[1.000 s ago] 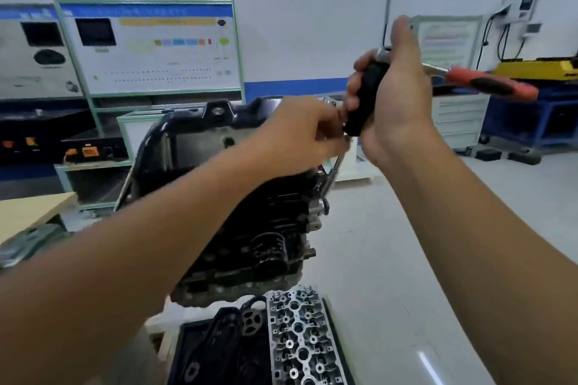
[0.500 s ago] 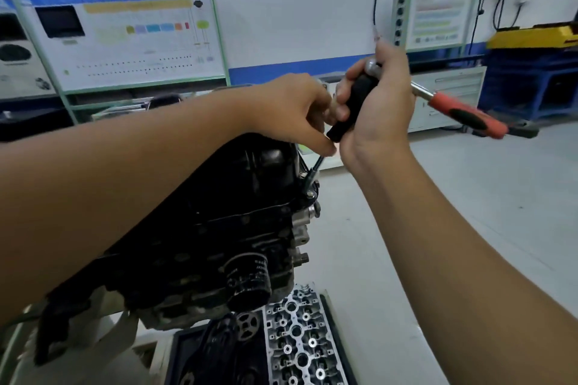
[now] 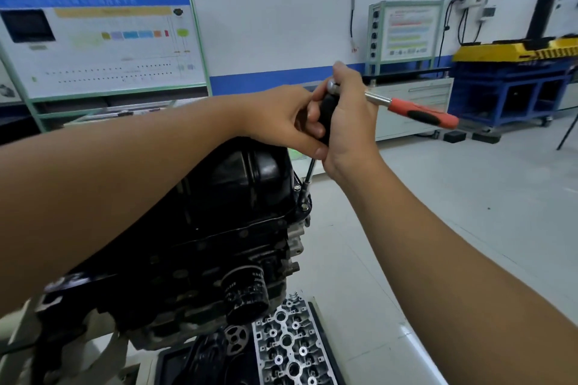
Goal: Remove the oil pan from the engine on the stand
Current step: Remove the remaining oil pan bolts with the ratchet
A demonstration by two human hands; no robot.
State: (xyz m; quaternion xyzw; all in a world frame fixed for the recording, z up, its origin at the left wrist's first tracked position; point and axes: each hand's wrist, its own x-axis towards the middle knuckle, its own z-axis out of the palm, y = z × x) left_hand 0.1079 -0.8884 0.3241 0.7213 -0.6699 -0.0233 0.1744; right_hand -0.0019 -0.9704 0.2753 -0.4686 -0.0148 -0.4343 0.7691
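We loosen a corner bolt on the glossy black steel oil pan [image 3: 250,178].

Above its right edge, our right hand [image 3: 350,122] and left hand [image 3: 287,122] wrap the black-handled extension [image 3: 327,116], steadying the orange-gripped ratchet [image 3: 422,111] over the bolt.

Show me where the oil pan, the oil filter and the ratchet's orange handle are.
oil pan [image 3: 250,178], head view, on its glossy black domed side.
oil filter [image 3: 247,297], head view, on the black canister's side.
ratchet's orange handle [image 3: 422,112], head view, mid-grip.
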